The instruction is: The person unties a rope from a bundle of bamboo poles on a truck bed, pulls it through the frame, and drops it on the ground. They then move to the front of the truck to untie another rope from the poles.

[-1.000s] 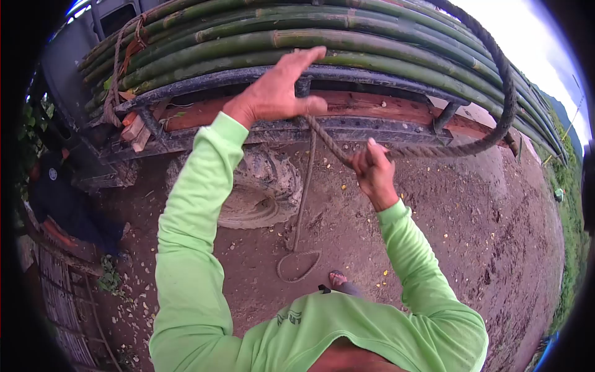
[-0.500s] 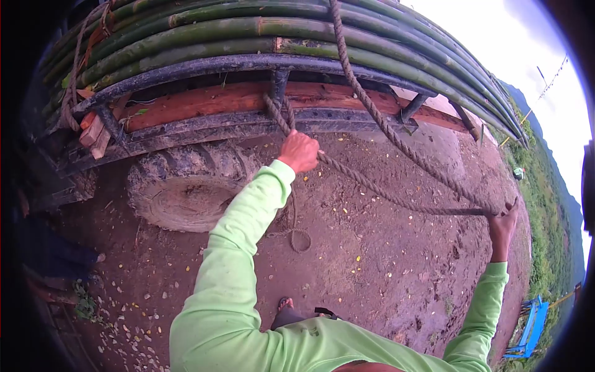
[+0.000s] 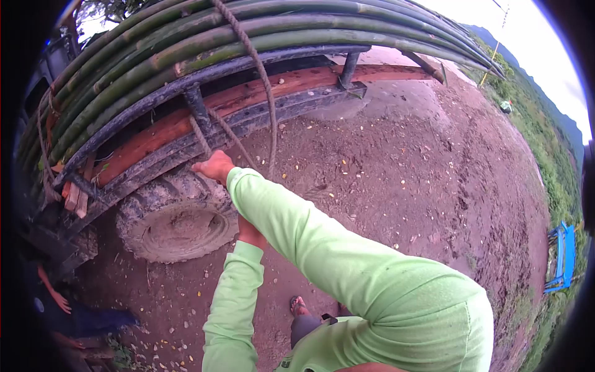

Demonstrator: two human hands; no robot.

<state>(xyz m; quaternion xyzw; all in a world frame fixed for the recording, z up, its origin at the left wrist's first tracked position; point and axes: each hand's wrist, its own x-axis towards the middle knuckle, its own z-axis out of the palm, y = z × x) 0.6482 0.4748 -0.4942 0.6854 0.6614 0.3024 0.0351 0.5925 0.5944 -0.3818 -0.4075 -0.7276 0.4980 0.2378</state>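
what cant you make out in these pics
Head view, now:
Left hand: fingers hidden behind the right sleeve
Rope: lower part, behind the same sleeve
Other person: head, lost in the dark left edge
Bamboo poles: left ends, same dark edge

Left hand [image 3: 251, 234]: fingers hidden behind right sleeve [image 3: 297, 214]. Right hand [image 3: 215, 166]: finger closure unclear. Rope [image 3: 263, 80]: top cut off, lower stretches partly covered by sleeve. Bamboo poles [image 3: 291, 25]: cut off above. Tire [image 3: 180, 229]: top behind rail [image 3: 273, 111]. Co-worker [image 3: 74, 313]: head lost in darkness.
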